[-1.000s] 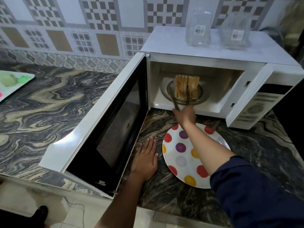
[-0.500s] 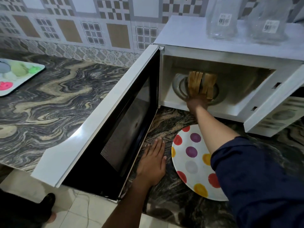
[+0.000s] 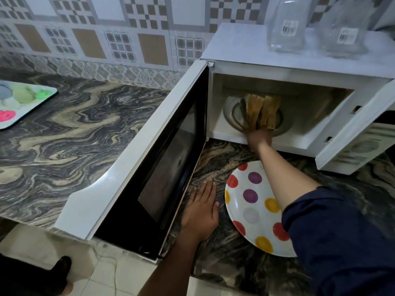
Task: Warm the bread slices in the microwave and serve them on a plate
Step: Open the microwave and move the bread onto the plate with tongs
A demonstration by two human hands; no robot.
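Observation:
The white microwave (image 3: 245,50) stands with its door (image 3: 132,167) swung wide to the left. Inside, several bread slices (image 3: 263,112) stand upright in a bunch over the glass turntable (image 3: 229,113). My right hand (image 3: 259,138) is at the cavity's front edge, shut on dark tongs (image 3: 243,113) that clamp the slices. My left hand (image 3: 201,208) lies flat and open on the marble counter (image 3: 64,135), between the door and a white polka-dot plate (image 3: 245,212). My right forearm crosses above the plate and hides part of it.
Two clear glass jars (image 3: 286,24) (image 3: 344,28) stand on top of the microwave. A light tray (image 3: 42,99) with colourful shapes lies at the far left. The counter's front edge runs along the bottom, with tiled floor and a foot (image 3: 62,268) below it.
My right hand has pushed the tongs and bread from the cavity's mouth deeper inside, over the turntable. My head has leaned closer. My left hand has stayed flat on the counter.

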